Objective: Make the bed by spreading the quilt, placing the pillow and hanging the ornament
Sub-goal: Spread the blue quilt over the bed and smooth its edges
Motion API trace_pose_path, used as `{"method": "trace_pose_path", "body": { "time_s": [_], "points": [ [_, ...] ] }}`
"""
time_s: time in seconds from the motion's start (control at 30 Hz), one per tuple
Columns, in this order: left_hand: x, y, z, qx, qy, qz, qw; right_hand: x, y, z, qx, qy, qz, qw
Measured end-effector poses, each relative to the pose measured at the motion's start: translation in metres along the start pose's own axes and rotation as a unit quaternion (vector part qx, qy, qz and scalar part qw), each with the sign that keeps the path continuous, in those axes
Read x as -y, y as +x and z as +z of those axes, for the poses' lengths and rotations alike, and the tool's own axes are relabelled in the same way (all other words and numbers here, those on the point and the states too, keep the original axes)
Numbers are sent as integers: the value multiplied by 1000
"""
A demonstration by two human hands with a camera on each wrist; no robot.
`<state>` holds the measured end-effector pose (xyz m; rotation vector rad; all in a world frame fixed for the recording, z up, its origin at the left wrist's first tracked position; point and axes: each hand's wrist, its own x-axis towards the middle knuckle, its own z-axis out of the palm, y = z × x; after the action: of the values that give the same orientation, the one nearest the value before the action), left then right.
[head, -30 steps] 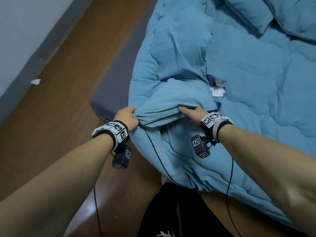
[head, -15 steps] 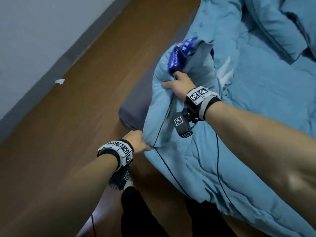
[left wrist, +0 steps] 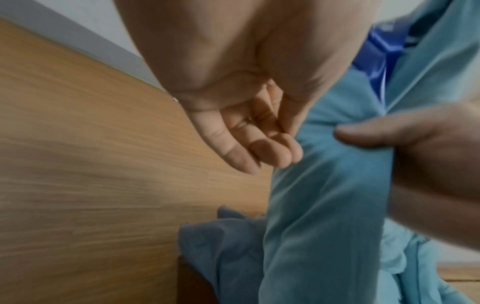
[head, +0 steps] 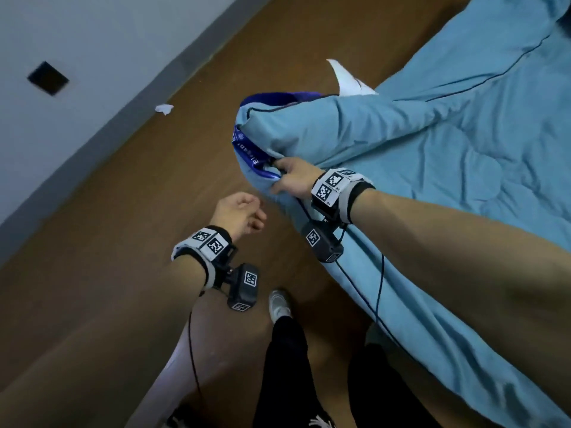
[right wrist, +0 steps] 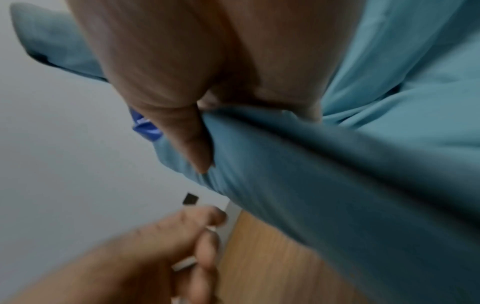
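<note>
A light blue quilt [head: 432, 156] lies crumpled over the bed, one corner lifted off it. My right hand [head: 290, 177] grips that raised corner beside a dark blue label strip [head: 247, 149]; the right wrist view shows my thumb pressed into the bunched quilt [right wrist: 298, 164]. My left hand [head: 244, 217] hangs free just left of the quilt with loosely curled fingers [left wrist: 249, 144] holding nothing. A white tag [head: 347, 78] sticks up behind the lifted corner. No pillow or ornament is in view.
Brown wooden floor [head: 123, 242] runs along the bed's left side to a grey skirting and white wall. A crumpled white scrap [head: 163, 108] lies on the floor. My legs and a shoe [head: 279, 304] stand at the bed's edge. A grey sheet [left wrist: 218, 246] shows below the quilt.
My left hand has let go of the quilt's edge and drawn away to the left. The right hand keeps its hold and has lifted the corner; the camera has swung toward the floor.
</note>
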<state>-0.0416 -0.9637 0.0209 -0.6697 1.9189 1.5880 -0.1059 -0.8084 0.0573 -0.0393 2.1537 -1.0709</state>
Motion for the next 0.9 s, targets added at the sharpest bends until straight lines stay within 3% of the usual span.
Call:
{"method": "trace_pose_path", "body": {
  "time_s": [0.13,0.27,0.37,0.47,0.63,0.73,0.8,0.9],
  "points": [
    [8,23,-31,-6,107,-35,994,-1,17,26,68,-56,19,996],
    [4,45,-52,-5,350,-29,936,-14,24,2,-2,-53,70,996],
    [-23,61,-47,-2,389,-13,921,-40,27,-39,-63,-41,157,985],
    [-58,88,-23,26,404,14,914,-80,33,-90,-153,23,252,955],
    [-120,142,42,105,474,80,871,-157,42,-182,-312,192,348,863],
    [-143,171,87,198,520,106,824,-187,51,-234,-342,261,378,820],
    [-146,190,112,264,565,90,776,-199,59,-260,-352,300,388,797],
    [-154,219,130,320,640,69,695,-187,88,-288,-367,308,359,801]
  ]
}}
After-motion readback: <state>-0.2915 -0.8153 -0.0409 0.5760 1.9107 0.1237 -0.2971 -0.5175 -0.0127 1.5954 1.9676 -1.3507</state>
